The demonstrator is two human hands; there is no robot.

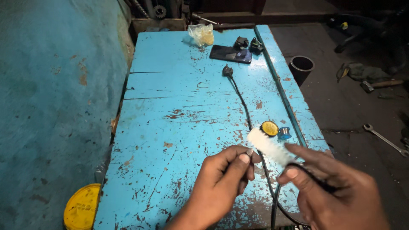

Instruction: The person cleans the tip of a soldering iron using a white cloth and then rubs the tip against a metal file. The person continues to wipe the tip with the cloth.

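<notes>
Between my two hands, low at the near edge of the blue bench (pixel 179 85), is where the black cord (pixel 243 104) ends up. From the head camera, my left hand (pixel 223 179) has its thumb and fingers pressed together, pinching the cord just beside the white sleeve (pixel 268 147). My right hand (pixel 336 191) is curled around a dark stretch of the same cord, thumb pushed against the sleeve's lower end. Both hands are on it, the left nearer the sleeve's free tip.

That white sleeve looks soft and fuzzy, blurred here, and its long axis slants up and to the left, away from my right hand toward the far side. Past it the cord runs straight away from me across the chipped paint to a black plug (pixel 227 70) lying well apart from my hands. It is thin, dark and limp, and a loop of it hangs off the near edge.

Just beyond the sleeve's tip sit a small yellow round tin (pixel 269 127) and a little blue spool (pixel 284 133), touching each other. At the far end lie a dark phone (pixel 230 54) and a crumpled clear bag (pixel 201 34).
</notes>
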